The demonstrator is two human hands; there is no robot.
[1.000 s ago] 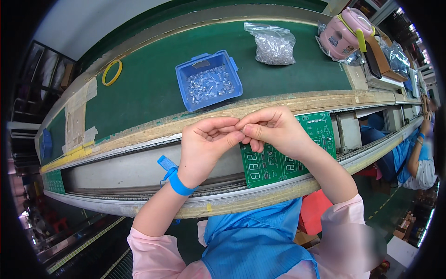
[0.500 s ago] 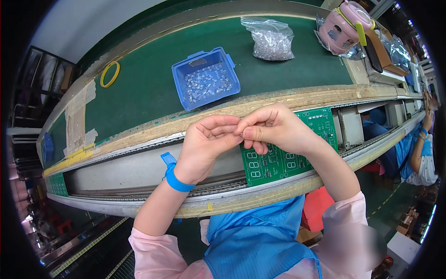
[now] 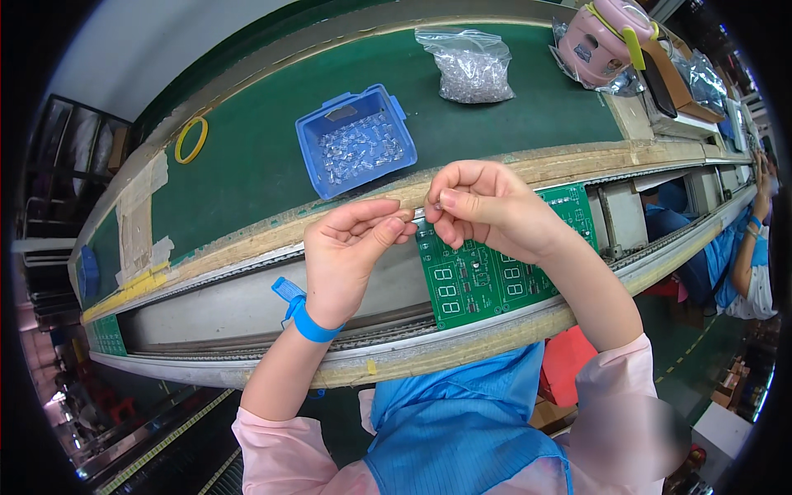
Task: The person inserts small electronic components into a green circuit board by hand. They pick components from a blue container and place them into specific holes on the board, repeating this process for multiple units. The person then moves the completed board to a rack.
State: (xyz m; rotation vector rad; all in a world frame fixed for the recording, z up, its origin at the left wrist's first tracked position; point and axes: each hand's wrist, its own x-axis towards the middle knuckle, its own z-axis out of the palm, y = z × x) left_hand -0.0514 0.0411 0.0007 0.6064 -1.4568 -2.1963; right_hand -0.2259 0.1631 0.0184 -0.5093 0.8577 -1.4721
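Note:
My left hand [image 3: 340,260], with a blue wrist strap [image 3: 312,320] on its wrist, is closed in a pinch over the conveyor rail. Whatever its fingertips hold is too small to make out. Just right of it, my right hand [image 3: 499,210] pinches a small clear part [image 3: 437,206] between thumb and forefinger. The fingertips of both hands are a little apart. Under my right hand lies a green circuit board [image 3: 459,307] with white digit outlines, partly hidden by that hand. Beyond my hands, a blue bin [image 3: 307,147] holds many small clear parts with leads.
On the green bench stand a zip bag [image 3: 472,73] of clear parts, a yellow tape ring [image 3: 191,140] and a pink container [image 3: 601,49]. Another green board [image 3: 107,337] sits at the conveyor's far left. A co-worker's arm [image 3: 752,239] shows at the right edge.
My hands have come apart from touching fingertips: the left has moved left, the right up slightly. The view has shifted a little.

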